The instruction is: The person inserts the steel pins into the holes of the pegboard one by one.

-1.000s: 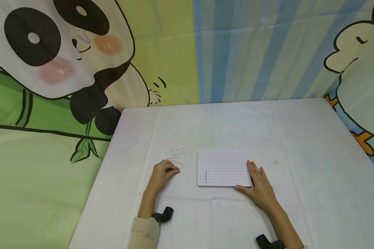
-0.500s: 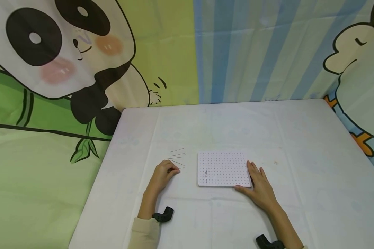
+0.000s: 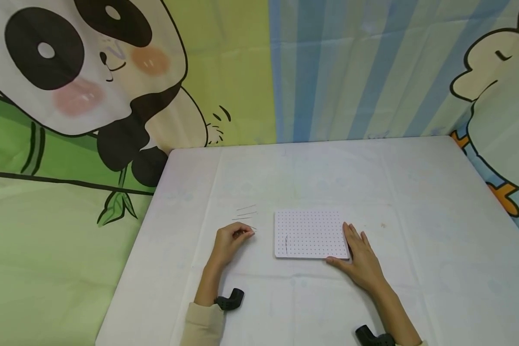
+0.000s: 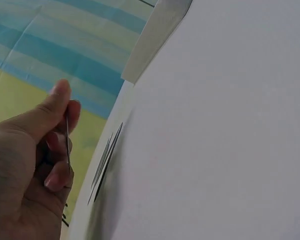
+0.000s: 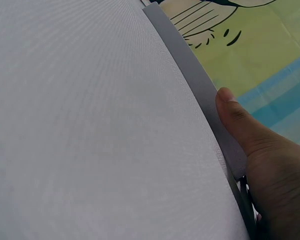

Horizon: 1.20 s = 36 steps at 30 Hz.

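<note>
My left hand [image 3: 228, 246] pinches a thin dark needle [image 4: 68, 145] between thumb and index finger, the other fingers curled below it. Beside that hand, several more needles [image 4: 106, 162] lie roughly side by side on the white table; the head view shows the needles [image 3: 244, 215] just beyond the fingers. A white board with rows of small holes [image 3: 315, 230] lies flat to the right. Thin dark needle-like pieces [image 3: 286, 244] stand at its left front part. My right hand [image 3: 363, 264] rests against the board's right side, fingers straight along that edge and thumb at the front edge.
The white cloth-covered table [image 3: 311, 178] reaches back to a cartoon-printed curtain [image 3: 229, 72]. A black wrist-camera mount [image 3: 230, 299] sits on the left wrist and another black mount [image 3: 374, 336] on the right.
My left hand has lifted slightly and shifted a little to the right; the nearest needle from the row now sits between its fingertips. The right hand and the board stay put.
</note>
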Available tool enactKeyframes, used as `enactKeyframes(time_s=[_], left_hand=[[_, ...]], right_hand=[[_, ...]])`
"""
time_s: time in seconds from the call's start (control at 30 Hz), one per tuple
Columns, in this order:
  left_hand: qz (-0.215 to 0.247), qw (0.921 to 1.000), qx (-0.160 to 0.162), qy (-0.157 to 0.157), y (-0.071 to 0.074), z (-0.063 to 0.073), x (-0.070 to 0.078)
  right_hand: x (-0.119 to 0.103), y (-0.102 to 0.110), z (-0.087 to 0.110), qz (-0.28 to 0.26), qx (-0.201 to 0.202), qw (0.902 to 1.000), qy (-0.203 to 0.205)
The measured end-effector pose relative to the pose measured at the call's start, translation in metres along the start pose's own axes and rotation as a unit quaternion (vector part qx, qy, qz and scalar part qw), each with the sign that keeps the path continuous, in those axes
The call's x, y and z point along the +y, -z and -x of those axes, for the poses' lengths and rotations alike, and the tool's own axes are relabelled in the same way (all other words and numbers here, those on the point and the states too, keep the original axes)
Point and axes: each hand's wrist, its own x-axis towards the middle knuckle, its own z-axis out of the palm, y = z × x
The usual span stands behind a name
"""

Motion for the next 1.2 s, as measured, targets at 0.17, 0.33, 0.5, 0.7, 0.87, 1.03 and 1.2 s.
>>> enactKeyframes(time_s=[0.17, 0.33, 0.5, 0.7, 0.87, 1.03, 1.2], left_hand=[[0.115, 0.9933, -0.001, 0.004, -0.007, -0.004, 0.008], [0.163, 0.9866, -0.004, -0.01, -0.01, -0.009, 0.026], [0.165, 0.9858, 0.018, -0.026, -0.014, -0.014, 0.042], [0.162, 0.9849, 0.057, -0.023, -0.024, -0.017, 0.05], [0.164, 0.9842, 0.06, -0.028, -0.037, -0.021, 0.058], [0.159, 0.9843, 0.045, -0.06, -0.049, -0.026, 0.064], [0.143, 0.9863, 0.032, -0.075, -0.055, -0.028, 0.068]], right_hand=[[0.0, 0.0, -0.001, 0.001, 0.001, 1.0, -0.001], [0.001, 0.0, -0.002, -0.001, 0.002, 1.0, -0.001], [0.001, 0.0, -0.002, -0.004, 0.002, 1.0, -0.001], [0.001, -0.001, -0.001, -0.008, 0.0, 1.0, 0.0], [0.002, 0.0, 0.0, -0.01, 0.001, 0.9999, 0.001], [0.001, 0.001, 0.0, -0.014, 0.001, 0.9999, 0.002], [0.002, 0.0, 0.001, -0.011, 0.001, 0.9999, 0.0]])
